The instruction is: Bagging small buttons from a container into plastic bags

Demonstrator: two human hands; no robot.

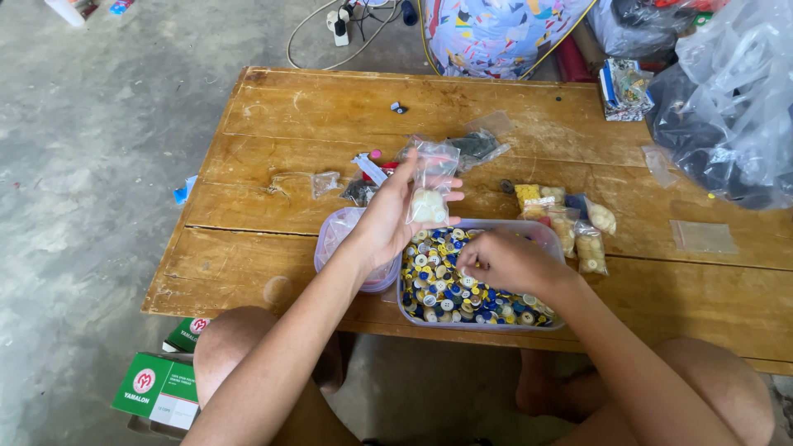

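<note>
Left hand (pixel 388 216) is raised over the bench (pixel 314 116), fingers (pixel 442 198) pinching a small clear bag (pixel 429 186) of white buttons upright; bag sits between thumb and fingertips, mouth up. Right hand (pixel 508 260) is down in the clear tub (pixel 549 239) of mixed blue, yellow and white buttons (pixel 442 289), fingers curled together on the pile; can't tell if they pinch one. Tub sits at the near edge, just beside a purple-tinted container (pixel 334 239) under the left wrist. Filled button bags (pixel 578 231) lie right of the tub.
</note>
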